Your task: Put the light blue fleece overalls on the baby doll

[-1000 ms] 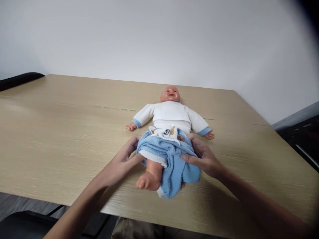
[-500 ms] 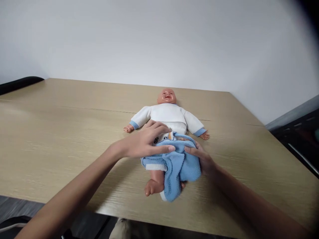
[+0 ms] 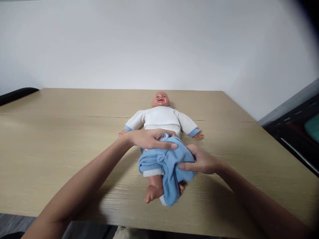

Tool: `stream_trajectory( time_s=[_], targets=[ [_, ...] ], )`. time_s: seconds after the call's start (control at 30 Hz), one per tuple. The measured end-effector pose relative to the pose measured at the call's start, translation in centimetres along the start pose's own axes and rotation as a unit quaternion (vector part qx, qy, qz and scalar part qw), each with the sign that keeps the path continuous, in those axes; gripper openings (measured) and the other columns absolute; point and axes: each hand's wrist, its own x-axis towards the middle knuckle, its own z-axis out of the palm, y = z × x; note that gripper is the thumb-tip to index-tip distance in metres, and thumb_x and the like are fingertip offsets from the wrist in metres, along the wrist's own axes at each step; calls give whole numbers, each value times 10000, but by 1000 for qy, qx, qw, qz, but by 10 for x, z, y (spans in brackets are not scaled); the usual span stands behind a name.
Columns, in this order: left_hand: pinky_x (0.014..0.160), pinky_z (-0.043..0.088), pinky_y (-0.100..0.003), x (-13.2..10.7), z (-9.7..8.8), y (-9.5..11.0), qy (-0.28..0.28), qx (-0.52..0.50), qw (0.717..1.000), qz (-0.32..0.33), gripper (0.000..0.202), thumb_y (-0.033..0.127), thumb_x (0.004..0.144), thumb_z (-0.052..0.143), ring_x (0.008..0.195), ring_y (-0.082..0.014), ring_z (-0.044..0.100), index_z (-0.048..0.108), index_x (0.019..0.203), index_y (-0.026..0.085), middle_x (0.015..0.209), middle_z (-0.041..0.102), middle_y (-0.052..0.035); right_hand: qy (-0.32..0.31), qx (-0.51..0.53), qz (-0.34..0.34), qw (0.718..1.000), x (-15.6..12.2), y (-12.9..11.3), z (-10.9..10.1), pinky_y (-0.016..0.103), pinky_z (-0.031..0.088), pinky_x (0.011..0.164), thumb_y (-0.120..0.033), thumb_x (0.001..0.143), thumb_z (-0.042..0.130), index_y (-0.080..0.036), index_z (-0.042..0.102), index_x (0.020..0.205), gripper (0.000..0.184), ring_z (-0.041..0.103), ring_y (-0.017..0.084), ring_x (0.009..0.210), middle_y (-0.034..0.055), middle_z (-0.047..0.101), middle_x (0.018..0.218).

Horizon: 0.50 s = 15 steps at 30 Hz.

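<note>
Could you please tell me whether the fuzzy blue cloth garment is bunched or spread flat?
Bunched: the fuzzy blue cloth garment shows thick folds above a bare plastic doll foot.

The left grip point(image 3: 152, 139) covers part of the top of the blue trousers point(image 3: 171, 162); some of its fingers are not visible. Fingers of the right grip point(image 3: 200, 162) are partly hidden behind the trousers. On the doll point(image 3: 161, 116), one foot is largely covered, toes exposed, and one hand is partly masked by the left wrist. Both forearms point(image 3: 87, 179) are cut off. The left edge truncates the table point(image 3: 62, 132) and a black object point(image 3: 18, 95); the right edge truncates a dark rack point(image 3: 290, 132), whose teal content point(image 3: 313, 127) is unidentifiable
</note>
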Motion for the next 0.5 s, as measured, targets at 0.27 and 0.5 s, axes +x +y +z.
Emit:
stream_trajectory(
  time_s=[0.27,0.5],
  targets=[
    [793,583,-295,1,0,-6,-106,-20,994,-10,388,472,850,904,947,-242,728,763,1111,222,1044,778,-29,91,203,-57,973,-1,-9,7,202,471,651,-522,942,824,-186,740,1164,412,572,110,701,-9,655,876],
    [935,563,-323,-5,3,-4,-39,-21,997,61,269,455,985,779,1035,-235,683,763,1109,216,1112,722,-57,-38,45,-13,998,-9,-30,0,276,549,807,-483,900,868,-199,716,1280,498,669,197,932,34,719,1064]
  ],
)
